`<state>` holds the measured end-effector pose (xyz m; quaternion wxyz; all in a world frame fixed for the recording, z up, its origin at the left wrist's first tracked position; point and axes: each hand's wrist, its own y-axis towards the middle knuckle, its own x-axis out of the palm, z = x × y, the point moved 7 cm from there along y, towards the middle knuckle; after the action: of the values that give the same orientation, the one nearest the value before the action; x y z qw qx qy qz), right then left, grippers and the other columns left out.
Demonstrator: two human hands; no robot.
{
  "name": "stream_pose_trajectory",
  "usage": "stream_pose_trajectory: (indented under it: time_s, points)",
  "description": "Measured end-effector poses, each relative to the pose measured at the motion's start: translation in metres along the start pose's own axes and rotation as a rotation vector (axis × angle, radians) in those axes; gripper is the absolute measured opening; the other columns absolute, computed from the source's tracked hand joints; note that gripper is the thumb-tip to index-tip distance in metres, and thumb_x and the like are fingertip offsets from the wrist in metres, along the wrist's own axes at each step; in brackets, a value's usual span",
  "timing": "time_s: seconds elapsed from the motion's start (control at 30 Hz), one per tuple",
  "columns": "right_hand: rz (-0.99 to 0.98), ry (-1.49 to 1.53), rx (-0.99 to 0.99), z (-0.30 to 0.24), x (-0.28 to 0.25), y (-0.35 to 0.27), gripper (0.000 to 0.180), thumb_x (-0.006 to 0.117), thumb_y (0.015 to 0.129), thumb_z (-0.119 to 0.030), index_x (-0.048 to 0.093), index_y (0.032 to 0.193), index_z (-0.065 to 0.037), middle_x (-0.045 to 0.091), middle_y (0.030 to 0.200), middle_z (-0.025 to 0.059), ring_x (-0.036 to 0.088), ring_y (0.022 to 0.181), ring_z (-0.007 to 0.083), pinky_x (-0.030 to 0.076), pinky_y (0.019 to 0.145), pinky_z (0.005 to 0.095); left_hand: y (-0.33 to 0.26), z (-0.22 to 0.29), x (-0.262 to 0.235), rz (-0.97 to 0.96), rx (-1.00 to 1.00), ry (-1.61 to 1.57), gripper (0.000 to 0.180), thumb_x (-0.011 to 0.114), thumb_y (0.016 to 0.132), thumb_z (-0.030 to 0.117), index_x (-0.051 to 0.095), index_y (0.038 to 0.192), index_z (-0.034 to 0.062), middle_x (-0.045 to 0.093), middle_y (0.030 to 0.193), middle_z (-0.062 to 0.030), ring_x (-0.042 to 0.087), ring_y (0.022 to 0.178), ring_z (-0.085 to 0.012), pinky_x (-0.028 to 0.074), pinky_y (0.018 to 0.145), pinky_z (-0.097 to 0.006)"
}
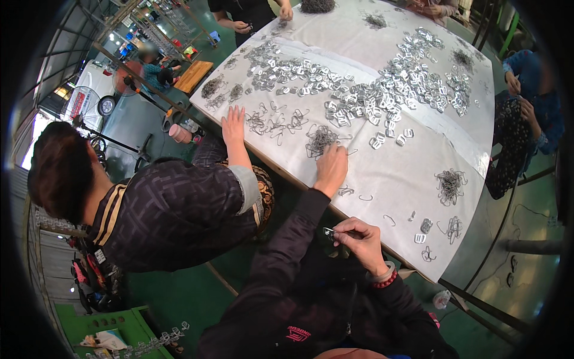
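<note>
My left hand (332, 165) reaches over the table's near edge to a tangled pile of bent wire hooks (320, 139). Its fingers are drawn together at the pile's near right side, and what they pinch is hidden. Just off the table edge, my right hand (362, 238) holds a small shiny metal buckle (329, 234) between thumb and fingers. A red bead bracelet circles that wrist. Loose wire hooks (366, 197) lie on the cloth between my two hands. Farther in, a broad heap of flat silver buckles (371, 99) spreads over the table.
A white cloth covers the table (335, 57). At my left sits a co-worker (173, 209), one hand (234, 125) resting on the table edge. Another person (529, 107) sits at the right side. More hooks (449, 184) and two buckles (423, 230) lie at the near right corner.
</note>
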<state>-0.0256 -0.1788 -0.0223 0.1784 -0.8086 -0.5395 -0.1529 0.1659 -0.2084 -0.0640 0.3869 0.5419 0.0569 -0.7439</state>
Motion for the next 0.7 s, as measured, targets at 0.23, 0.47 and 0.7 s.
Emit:
stream_pose_trajectory:
  time_s: [0.23, 0.47, 0.7]
  points:
    - [0.060, -0.068, 0.013, -0.004, 0.002, -0.009, 0.014, 0.064, 0.084, 0.009, 0.069, 0.096, 0.006, 0.067, 0.093, 0.0084, 0.064, 0.077, 0.0126, 0.053, 0.069, 0.0240, -0.071, -0.001, -0.087, 0.026, -0.182, -0.554, 0.007, 0.063, 0.087, 0.005, 0.063, 0.092, 0.0002, 0.065, 0.079, -0.0089, 0.061, 0.065, -0.0148, 0.050, 0.058, -0.028]
    - [0.094, -0.155, -0.026, -0.009, 0.005, -0.011, 0.012, 0.064, 0.084, 0.009, 0.069, 0.095, 0.006, 0.069, 0.087, 0.0083, 0.064, 0.074, 0.0122, 0.052, 0.069, 0.0237, -0.134, 0.012, -0.148, 0.038, -0.384, -0.938, 0.007, 0.066, 0.086, 0.000, 0.061, 0.090, -0.0039, 0.065, 0.077, -0.0043, 0.061, 0.064, -0.0056, 0.050, 0.056, -0.020]
    - [0.150, -0.151, -0.091, -0.020, 0.011, -0.015, 0.008, 0.065, 0.084, 0.007, 0.069, 0.090, 0.005, 0.068, 0.085, 0.0082, 0.063, 0.071, 0.0139, 0.052, 0.068, 0.0251, -0.150, 0.058, -0.180, 0.169, 0.054, -0.692, 0.015, 0.074, 0.073, -0.003, 0.067, 0.086, 0.0011, 0.066, 0.097, -0.0087, 0.063, 0.087, -0.0196, 0.051, 0.075, -0.030]
